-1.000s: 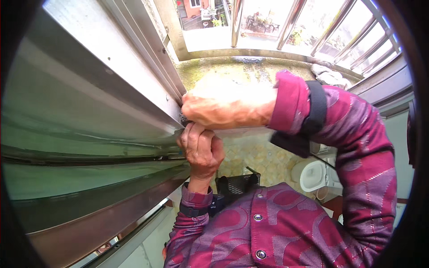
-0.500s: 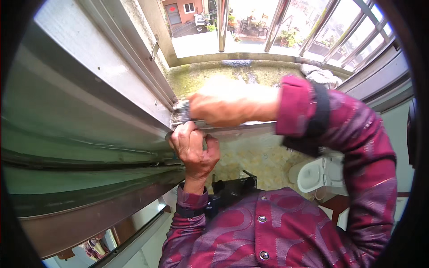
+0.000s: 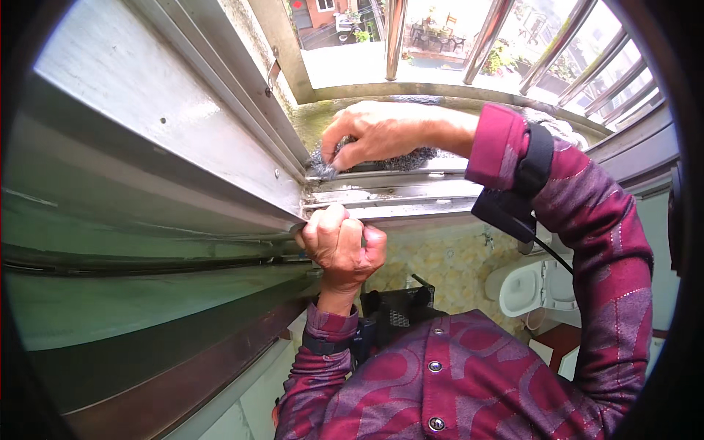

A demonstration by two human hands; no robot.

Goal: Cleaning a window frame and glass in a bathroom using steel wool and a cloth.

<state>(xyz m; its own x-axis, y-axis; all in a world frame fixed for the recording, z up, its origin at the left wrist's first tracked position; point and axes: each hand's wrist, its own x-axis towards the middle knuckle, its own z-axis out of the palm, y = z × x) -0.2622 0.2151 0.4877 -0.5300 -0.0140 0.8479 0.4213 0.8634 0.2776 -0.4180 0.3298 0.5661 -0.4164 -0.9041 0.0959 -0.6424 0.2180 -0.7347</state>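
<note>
My right hand reaches over the window track with thumb and fingers pinched on a grey, shaggy cloth. One end of the cloth presses into the corner where the track meets the upright frame; more of it lies under the palm. Closer to me, my left hand is closed, its fingers curled over the inner edge of the sill beside that corner. Its fingertips are partly hidden, and it grips the window sill edge.
Metal bars stand beyond a mossy outer ledge. A pale bundled cloth lies on that ledge at the right. Green glass panes fill the left. Below are a toilet and a black stool-like object.
My right hand has lifted slightly off the corner and turned, baring the track and the grey cloth. My left hand stays on the edge. The whole view has shifted a little.
</note>
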